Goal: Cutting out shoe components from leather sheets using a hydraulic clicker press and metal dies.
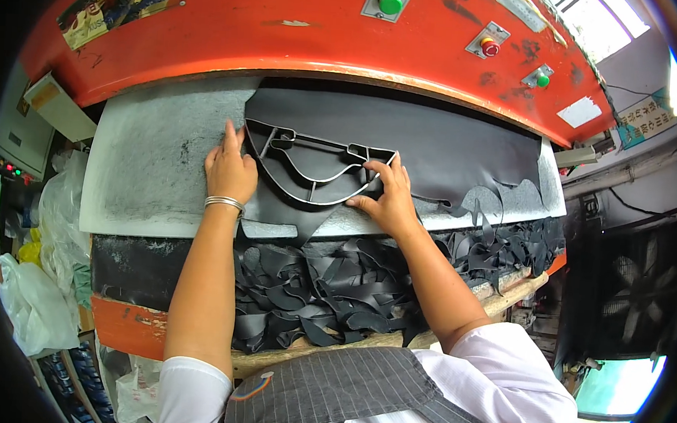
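The fingers [377, 167] of the right hand [394, 203] grasp the three o'clock end of a metal cutting die [312, 203], the thumb against its outer curve. At the die's nine o'clock end, we see the left hand [231, 177] with its fingers extended, not clenched; we cannot tell whether the tips touch the metal. The die lies on a black sheet [434, 140], over a pale board [149, 163], a little towards eleven o'clock from the centre of our view.

We judge the near margin to be the weak point: the die's six o'clock curve sits close to the sheet's ragged edge, so a small slide that way could leave part of the outline off the material. Held firmly at one end only, the die could also pivot. If the sheet shifts, the loose black offcuts [334, 288] towards six o'clock could snag it. Towards twelve o'clock looms the red machine [287, 25]; we think fingers this close to the rim risk a pinch should anything press down.
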Motion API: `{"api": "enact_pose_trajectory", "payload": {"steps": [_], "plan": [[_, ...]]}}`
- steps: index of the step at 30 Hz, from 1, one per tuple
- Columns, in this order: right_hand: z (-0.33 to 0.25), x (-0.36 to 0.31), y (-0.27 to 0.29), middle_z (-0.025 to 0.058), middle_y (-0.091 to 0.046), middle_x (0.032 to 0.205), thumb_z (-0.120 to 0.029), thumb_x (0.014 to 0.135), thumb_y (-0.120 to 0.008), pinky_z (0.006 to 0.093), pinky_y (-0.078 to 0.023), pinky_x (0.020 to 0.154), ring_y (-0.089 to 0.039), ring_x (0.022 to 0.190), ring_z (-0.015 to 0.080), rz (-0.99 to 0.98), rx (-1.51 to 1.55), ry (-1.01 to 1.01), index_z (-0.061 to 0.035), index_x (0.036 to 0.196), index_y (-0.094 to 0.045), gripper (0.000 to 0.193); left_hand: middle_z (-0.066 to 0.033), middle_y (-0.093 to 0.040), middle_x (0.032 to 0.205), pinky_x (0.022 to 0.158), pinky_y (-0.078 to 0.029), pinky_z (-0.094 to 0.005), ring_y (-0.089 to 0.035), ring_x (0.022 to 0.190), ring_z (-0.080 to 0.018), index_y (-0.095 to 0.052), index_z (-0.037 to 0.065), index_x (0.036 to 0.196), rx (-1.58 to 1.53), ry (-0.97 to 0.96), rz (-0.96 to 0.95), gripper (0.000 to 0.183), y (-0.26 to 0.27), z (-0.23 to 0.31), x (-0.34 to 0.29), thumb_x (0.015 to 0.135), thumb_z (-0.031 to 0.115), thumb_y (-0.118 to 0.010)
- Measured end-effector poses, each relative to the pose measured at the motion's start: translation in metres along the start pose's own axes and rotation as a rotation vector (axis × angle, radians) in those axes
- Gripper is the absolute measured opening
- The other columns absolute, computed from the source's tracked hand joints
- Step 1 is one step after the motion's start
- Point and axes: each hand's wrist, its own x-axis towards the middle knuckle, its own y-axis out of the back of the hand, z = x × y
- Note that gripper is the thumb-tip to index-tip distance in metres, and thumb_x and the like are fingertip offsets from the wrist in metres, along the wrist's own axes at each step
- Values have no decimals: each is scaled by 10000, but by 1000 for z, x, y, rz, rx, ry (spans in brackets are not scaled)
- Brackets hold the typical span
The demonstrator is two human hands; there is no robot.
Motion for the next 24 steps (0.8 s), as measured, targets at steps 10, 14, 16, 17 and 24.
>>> {"api": "enact_pose_trajectory", "payload": {"steps": [10,14,16,17,24], "plan": [[15,0,-8,399,-222,1449,-344,614,-881,533,-302,1084,-329,1297,545,106,42,156,-152,1037,-577,556,-48,-528,1406,1125,-230,-386,-481,1253,-280,-237,9,1484,-23,5,54,711,5,-5,-2,829,91,-505],[15,-2,-6,418,-217,1436,-370,633,-866,549,-281,1096,-314,1299,561,110,0,174,-154,1053,-565,560,-49,-537,1395,1124,-245,-393,-476,1258,-293,-255,20,1480,-42,-2,58,714,6,-5,-2,818,88,-515],[17,-4,-4,423,-216,1431,-396,632,-861,545,-272,1106,-307,1305,563,112,-29,171,-152,1049,-559,570,-49,-535,1397,1126,-247,-397,-477,1258,-297,-259,24,1480,-31,-17,64,719,4,-1,-3,813,87,-520],[12,-4,-2,414,-228,1431,-389,634,-862,521,-302,1085,-314,1300,554,113,-89,182,-128,1103,-543,624,-65,-545,1386,1119,-264,-397,-483,1256,-299,-263,35,1482,-29,-3,69,718,6,0,-3,815,74,-527],[49,-27,76,206,-164,1566,-386,746,-799,471,-221,1143,-203,1444,350,473,244,286,8,1482,-237,1006,-140,-652,1193,981,-445,-380,-598,1135,-273,-521,39,1315,-309,-19,377,478,27,27,-44,840,26,-574]]}}
